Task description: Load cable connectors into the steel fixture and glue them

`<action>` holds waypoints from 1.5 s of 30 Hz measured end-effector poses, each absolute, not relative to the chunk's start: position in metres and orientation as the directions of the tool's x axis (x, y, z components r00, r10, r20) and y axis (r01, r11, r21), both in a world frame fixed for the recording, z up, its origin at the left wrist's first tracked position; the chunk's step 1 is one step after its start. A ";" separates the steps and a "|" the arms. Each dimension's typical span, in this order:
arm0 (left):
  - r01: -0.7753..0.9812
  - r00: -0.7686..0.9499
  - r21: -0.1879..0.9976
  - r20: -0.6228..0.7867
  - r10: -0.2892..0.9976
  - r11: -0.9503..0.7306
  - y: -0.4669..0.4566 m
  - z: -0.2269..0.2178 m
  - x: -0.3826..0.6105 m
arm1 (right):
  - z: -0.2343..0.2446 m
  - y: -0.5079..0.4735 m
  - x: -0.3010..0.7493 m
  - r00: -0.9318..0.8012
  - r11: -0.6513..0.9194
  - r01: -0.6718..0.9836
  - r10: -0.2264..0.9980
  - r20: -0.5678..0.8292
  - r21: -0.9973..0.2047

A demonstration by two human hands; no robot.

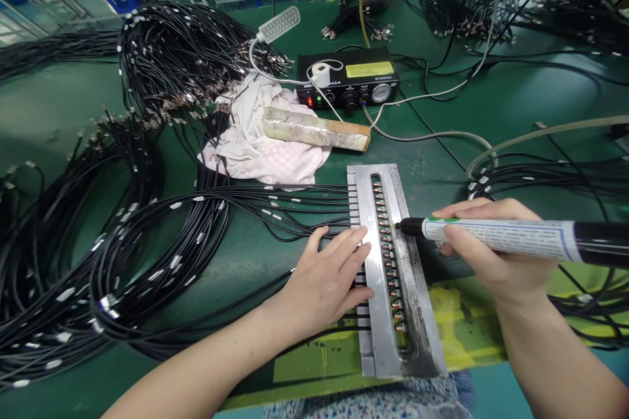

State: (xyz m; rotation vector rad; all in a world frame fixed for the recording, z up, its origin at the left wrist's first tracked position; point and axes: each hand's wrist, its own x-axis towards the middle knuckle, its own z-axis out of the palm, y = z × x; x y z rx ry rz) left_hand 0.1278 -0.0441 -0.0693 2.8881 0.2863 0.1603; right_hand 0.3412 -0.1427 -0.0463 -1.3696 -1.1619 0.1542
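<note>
A metal fixture (366, 196) lies near the table's front edge, with a long slot showing a row of small connectors (390, 265). Black cables (295, 200) run into its left side. Fingers spread, my left hand (329, 275) rests on the fixture's left edge and the cables there. My right hand (501, 255) grips a marker pen (496, 236) with a white label and black ends. The pen's dark tip is at the slot's right edge, by the connectors; whether it touches them I cannot tell. Dark smudges mark the fixture's lower right face.
Bundles of black cables (171, 59) cover the left and back. Behind the fixture are a crumpled cloth (270, 157), a taped block (314, 129) and a black dispenser box (344, 82) with hoses. A small lamp (279, 24) stands over it. Yellow tape (466, 321) lines the front edge.
</note>
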 end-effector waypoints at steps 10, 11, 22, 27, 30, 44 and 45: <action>0.179 0.975 0.252 0.085 0.206 -0.951 -0.044 -0.070 0.128 | -0.045 -0.143 0.342 0.463 0.297 0.518 0.691 0.555 -0.802; 0.178 0.975 0.249 0.087 0.205 -0.952 -0.044 -0.070 0.128 | -0.044 -0.143 0.342 0.460 0.299 0.523 0.689 0.560 -0.798; 0.178 0.968 0.241 0.134 0.214 -0.954 -0.045 -0.072 0.127 | -0.045 -0.146 0.344 0.490 0.384 0.520 0.598 0.634 -0.763; 0.139 0.970 0.242 0.164 0.181 -0.960 -0.049 -0.072 0.128 | -0.043 -0.149 0.342 0.455 0.335 0.507 0.678 0.577 -0.794; 0.096 0.974 0.240 0.176 0.141 -0.966 -0.051 -0.071 0.129 | -0.043 -0.148 0.341 0.445 0.329 0.518 0.685 0.577 -0.790; 0.102 0.975 0.266 0.167 0.149 -0.959 -0.050 -0.072 0.128 | -0.045 -0.146 0.340 0.445 0.310 0.534 0.688 0.573 -0.786; 0.101 0.975 0.266 0.166 0.149 -0.959 -0.050 -0.072 0.128 | -0.045 -0.146 0.340 0.450 0.306 0.531 0.688 0.569 -0.790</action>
